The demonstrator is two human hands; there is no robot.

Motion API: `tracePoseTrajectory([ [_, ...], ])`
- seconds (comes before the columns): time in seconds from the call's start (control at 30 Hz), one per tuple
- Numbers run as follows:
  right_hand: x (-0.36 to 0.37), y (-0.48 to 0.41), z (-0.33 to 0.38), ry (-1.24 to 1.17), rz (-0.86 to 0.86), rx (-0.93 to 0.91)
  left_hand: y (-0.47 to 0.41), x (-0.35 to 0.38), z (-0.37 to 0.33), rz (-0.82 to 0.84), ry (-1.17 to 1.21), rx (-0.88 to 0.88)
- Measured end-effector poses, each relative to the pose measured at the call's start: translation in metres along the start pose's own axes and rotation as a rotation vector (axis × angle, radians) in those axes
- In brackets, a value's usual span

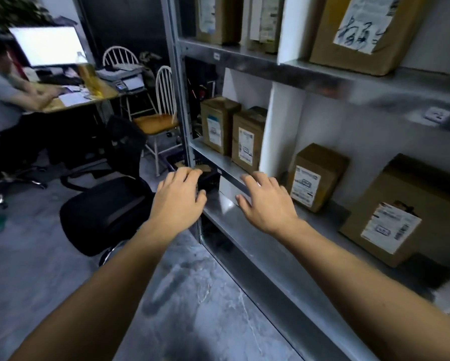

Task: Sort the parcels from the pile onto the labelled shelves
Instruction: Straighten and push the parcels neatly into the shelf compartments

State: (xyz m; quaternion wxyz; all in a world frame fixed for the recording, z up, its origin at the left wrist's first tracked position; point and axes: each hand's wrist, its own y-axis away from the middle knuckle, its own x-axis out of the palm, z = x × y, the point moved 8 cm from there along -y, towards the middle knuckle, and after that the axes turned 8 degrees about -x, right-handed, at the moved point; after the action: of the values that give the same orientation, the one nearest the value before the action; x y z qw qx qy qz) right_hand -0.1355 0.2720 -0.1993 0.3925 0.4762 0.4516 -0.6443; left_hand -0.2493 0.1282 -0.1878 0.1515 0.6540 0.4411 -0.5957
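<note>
Left grip point(178, 201) and right grip point(266, 204) hover spread, empty, by the shelf point(234, 222); best take the next parcel two-handed, label visible.

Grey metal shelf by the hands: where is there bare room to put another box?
The grey metal shelf is bare along its front strip, from the open right hand past the small brown cardboard box and the large brown cardboard box. A narrow gap separates those boxes. The bay left of the white divider is crowded with two more brown boxes.
</note>
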Motion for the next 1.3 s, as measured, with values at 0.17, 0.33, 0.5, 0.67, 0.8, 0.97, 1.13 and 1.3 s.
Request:
tracePoseTrajectory([
  [0.17,0.017,-0.076,0.032,-0.047,-0.04,0.082,-0.064,-0.002,0.06,0.025,0.002,0.067],
  [0.33,0.03,-0.131,0.05,-0.043,-0.06,0.164,-0.119,0.005,0.105,0.046,0.007,0.128],
  [0.5,0.039,-0.162,0.038,-0.038,-0.059,0.262,-0.171,0.031,0.114,0.121,0.06,0.175],
  [0.67,0.034,-0.201,0.0,-0.043,-0.12,0.346,-0.235,0.061,0.103,0.138,0.119,0.224],
  [0.8,0.024,-0.244,-0.034,-0.038,-0.205,0.399,-0.289,0.082,0.092,0.122,0.161,0.273],
  [0.97,0.013,-0.305,-0.056,-0.084,-0.233,0.42,-0.356,0.099,0.084,0.116,0.217,0.313],
  [1.13,0.02,-0.349,-0.068,-0.181,-0.148,0.481,-0.405,0.112,0.075,0.134,0.274,0.337],
  [1.3,0.037,-0.376,-0.073,-0.25,-0.117,0.55,-0.441,0.135,0.07,0.173,0.311,0.317],
])
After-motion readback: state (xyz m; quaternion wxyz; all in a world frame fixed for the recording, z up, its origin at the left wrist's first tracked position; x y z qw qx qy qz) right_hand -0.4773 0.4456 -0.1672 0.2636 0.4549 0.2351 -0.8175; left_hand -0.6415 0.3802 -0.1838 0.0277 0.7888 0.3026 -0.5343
